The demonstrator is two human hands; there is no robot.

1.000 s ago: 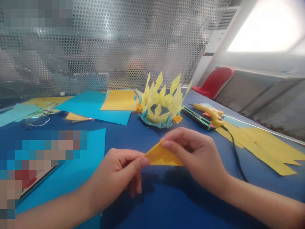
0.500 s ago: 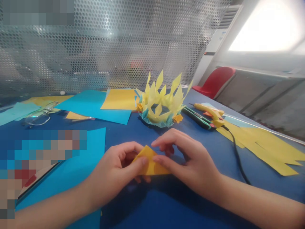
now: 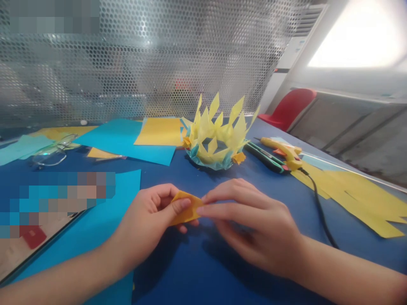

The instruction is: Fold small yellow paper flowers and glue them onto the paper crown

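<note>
A small folded piece of yellow-orange paper (image 3: 187, 211) is held just above the blue table. My left hand (image 3: 152, 216) grips its left part, thumb on top and fingers underneath. At its right corner, my right hand (image 3: 254, 224) pinches the paper between thumb and fingertips. Behind my hands stands a paper crown (image 3: 219, 140) with pale yellow points, a light blue folded base and small orange paper flowers at its sides.
Blue sheets (image 3: 127, 140) and a yellow sheet (image 3: 159, 131) lie at the back, near glasses (image 3: 52, 154). A tablet-like screen (image 3: 47, 237) is at left. To the right are a utility knife (image 3: 267, 156), a corded yellow glue gun (image 3: 286, 152) and yellow paper (image 3: 362, 195).
The paper has turned and shifted slightly left, from a triangle pointing up to a narrower shape. My right hand's fingers have come together on its right corner.
</note>
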